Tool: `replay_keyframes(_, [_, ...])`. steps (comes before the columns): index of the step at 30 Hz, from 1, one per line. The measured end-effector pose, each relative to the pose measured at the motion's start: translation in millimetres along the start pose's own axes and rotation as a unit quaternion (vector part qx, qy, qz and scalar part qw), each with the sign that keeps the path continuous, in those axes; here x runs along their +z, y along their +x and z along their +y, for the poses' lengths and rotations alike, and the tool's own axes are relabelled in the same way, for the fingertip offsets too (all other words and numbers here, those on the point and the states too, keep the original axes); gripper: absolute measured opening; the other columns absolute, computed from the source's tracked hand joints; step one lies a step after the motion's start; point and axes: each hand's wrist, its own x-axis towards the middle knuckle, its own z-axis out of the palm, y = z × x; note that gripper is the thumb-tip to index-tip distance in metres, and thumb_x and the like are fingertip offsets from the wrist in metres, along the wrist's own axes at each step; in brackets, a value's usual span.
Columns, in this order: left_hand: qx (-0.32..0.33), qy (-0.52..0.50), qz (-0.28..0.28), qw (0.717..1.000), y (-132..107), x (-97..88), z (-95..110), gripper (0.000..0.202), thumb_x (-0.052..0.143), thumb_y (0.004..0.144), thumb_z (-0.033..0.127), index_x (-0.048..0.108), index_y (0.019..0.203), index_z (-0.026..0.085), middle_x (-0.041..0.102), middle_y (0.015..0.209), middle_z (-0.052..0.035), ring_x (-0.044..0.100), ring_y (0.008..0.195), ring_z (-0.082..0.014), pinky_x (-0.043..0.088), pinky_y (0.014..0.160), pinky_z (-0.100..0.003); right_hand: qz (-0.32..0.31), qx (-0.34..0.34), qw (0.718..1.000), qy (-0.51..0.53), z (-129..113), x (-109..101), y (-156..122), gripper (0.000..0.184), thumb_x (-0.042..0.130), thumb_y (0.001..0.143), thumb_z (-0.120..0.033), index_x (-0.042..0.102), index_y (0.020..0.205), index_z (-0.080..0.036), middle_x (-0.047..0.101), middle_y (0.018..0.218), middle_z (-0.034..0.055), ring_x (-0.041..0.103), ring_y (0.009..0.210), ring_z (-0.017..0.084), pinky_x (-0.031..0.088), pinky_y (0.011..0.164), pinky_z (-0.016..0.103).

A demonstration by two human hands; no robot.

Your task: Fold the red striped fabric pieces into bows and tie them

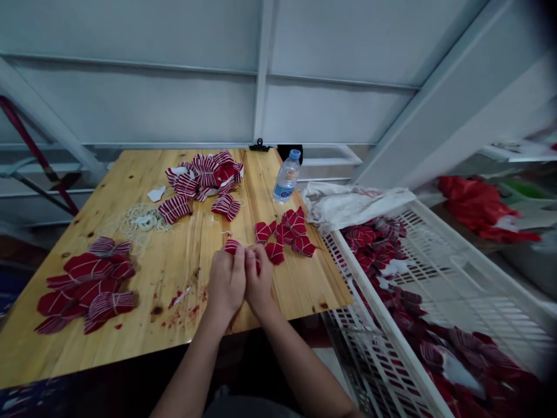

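Note:
My left hand (227, 281) and my right hand (259, 271) meet over the front of the wooden table, fingers closed around a small red-and-white striped fabric piece (231, 246). Most of that piece is hidden by the fingers. Just right of my hands lie several red fabric pieces with white lines (290, 232). Ahead sits a heap of striped fabric pieces (204, 174), with one striped piece (225, 206) apart from it. A tangle of pale elastic loops (143, 219) rests to the left, and nearer me is a pile of red fabric pieces (89, 284).
A water bottle (287, 176) stands at the table's (174, 325) back right. A white plastic crate (391, 348) holding many red pieces is against the right side, a white cloth (352, 203) over its far end. Red scraps (191, 313) litter the front. A black clip (260, 145) grips the back edge.

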Motion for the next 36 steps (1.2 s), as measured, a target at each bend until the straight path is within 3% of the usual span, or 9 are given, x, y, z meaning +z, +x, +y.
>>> replay_keyframes(4, [-0.022,-0.201,-0.131,0.971,34,40.0,-4,0.029,0.053,0.089,0.038,0.057,0.110,0.019,0.069,0.107,-0.0080,0.065,0.099,-0.0210,0.052,0.084,-0.034,-0.041,0.040,0.992,-0.113,0,-44,47,0.026,0.042,0.095,-0.042,0.053,0.082,-0.022,0.064,0.077,0.0022,0.060,0.070,0.017,0.041,0.064,0.026])
replay_keyframes(8, [-0.067,-0.212,-0.104,0.969,78,65.4,-7,0.039,0.065,0.079,0.036,0.055,0.110,0.015,0.071,0.095,-0.0101,0.068,0.086,-0.0212,0.054,0.076,-0.034,-0.056,0.050,0.946,-0.314,1,-79,79,0.031,0.044,0.095,-0.048,0.058,0.094,-0.020,0.067,0.079,0.0072,0.064,0.074,0.021,0.038,0.062,0.026])
replay_keyframes(11, [0.002,-0.063,-0.057,0.996,116,49.0,-15,0.028,0.057,0.082,0.038,0.063,0.096,0.014,0.070,0.090,-0.0107,0.067,0.085,-0.0230,0.053,0.079,-0.037,-0.069,0.037,0.911,-0.405,8,-92,85,0.029,0.049,0.093,-0.044,0.062,0.094,-0.018,0.069,0.078,0.0096,0.064,0.071,0.021,0.037,0.060,0.027])
replay_keyframes(13, [0.078,0.075,-0.013,0.994,143,25.1,-25,0.030,0.054,0.080,0.026,0.063,0.106,0.013,0.068,0.105,-0.0128,0.064,0.099,-0.0254,0.049,0.090,-0.040,-0.069,0.020,0.900,-0.430,14,-97,84,0.025,0.054,0.091,-0.039,0.062,0.097,-0.017,0.070,0.081,0.0108,0.065,0.072,0.023,0.037,0.060,0.028])
replay_keyframes(17, [0.214,0.339,-0.129,0.907,189,-11.4,-49,0.084,0.060,0.060,0.006,0.039,0.141,0.012,0.039,0.150,-0.0178,0.040,0.134,-0.0344,0.031,0.110,-0.048,-0.043,-0.006,0.905,-0.424,11,-96,71,0.026,0.054,0.091,-0.038,0.062,0.105,-0.017,0.070,0.080,0.0099,0.065,0.069,0.024,0.036,0.058,0.028])
replay_keyframes(21, [0.243,0.425,-0.194,0.850,213,-11.5,-58,0.080,0.059,0.059,0.003,0.045,0.137,0.014,0.049,0.141,-0.0179,0.044,0.130,-0.0353,0.034,0.106,-0.048,-0.080,-0.025,0.923,-0.375,-3,-81,51,0.021,0.052,0.092,-0.037,0.064,0.092,-0.020,0.065,0.064,0.0034,0.060,0.057,0.018,0.031,0.053,0.025])
replay_keyframes(25, [0.237,0.376,-0.175,0.879,202,-16.9,-56,0.063,0.069,0.060,0.018,0.057,0.121,0.012,0.056,0.122,-0.0166,0.055,0.112,-0.0340,0.044,0.098,-0.044,-0.139,-0.068,0.939,-0.309,-9,-61,48,0.020,0.053,0.091,-0.031,0.067,0.085,-0.019,0.062,0.059,0.0014,0.056,0.053,0.016,0.031,0.053,0.025])
replay_keyframes(29, [0.278,0.310,-0.144,0.898,161,-38.7,-50,0.076,0.071,0.067,0.035,0.044,0.135,0.014,0.047,0.134,-0.0153,0.048,0.123,-0.0319,0.040,0.105,-0.042,-0.147,-0.119,0.950,-0.248,-9,-29,77,0.021,0.054,0.091,-0.030,0.070,0.082,-0.019,0.066,0.069,0.0032,0.058,0.063,0.016,0.038,0.062,0.026])
replay_keyframes(36, [0.186,0.401,0.026,0.897,98,-50.4,-67,0.069,0.058,0.077,0.026,0.036,0.141,0.009,0.056,0.126,-0.0197,0.050,0.117,-0.0370,0.037,0.101,-0.047,-0.216,-0.047,0.944,-0.247,-2,49,100,0.023,0.060,0.087,-0.035,0.072,0.080,-0.017,0.069,0.084,0.0086,0.060,0.076,0.019,0.042,0.071,0.028])
